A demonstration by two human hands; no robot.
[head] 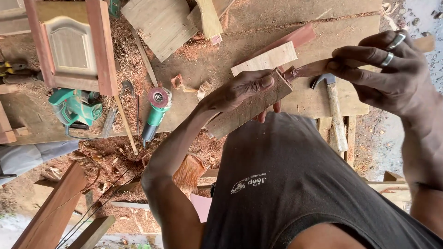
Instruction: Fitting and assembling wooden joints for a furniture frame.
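A dark sleeveless shirt point(295, 184) fills the lower part of the view, closest to the camera, and both bare arms are stretched out from it over the workbench point(323, 27). A rough wooden block point(249, 108) is held in the left hand point(240, 90): the thumb is pressed on its upper face and the fingers are wrapped under it, so the hand is closed firmly around the piece. The block is lifted above the bench, just in front of the chest, with one end turned toward the other hand. A thin reddish wood piece point(311, 69) is pinched between thumb and fingers of the right hand point(392, 74), and its tip is touching the end of the block. Two rings are worn on that hand.

The block is judged to be stiff, dry and rather light, with a coarse surface that will not slip easily; it is best gripped around its middle, as is done now. The thin piece seems more fragile and could split if bent.

On the bench a claw hammer point(334, 110) is lying below the right hand. A green angle grinder point(154, 113) and a green power tool point(74, 106) are placed further left, among sawdust, beside a panelled cabinet door point(69, 46).
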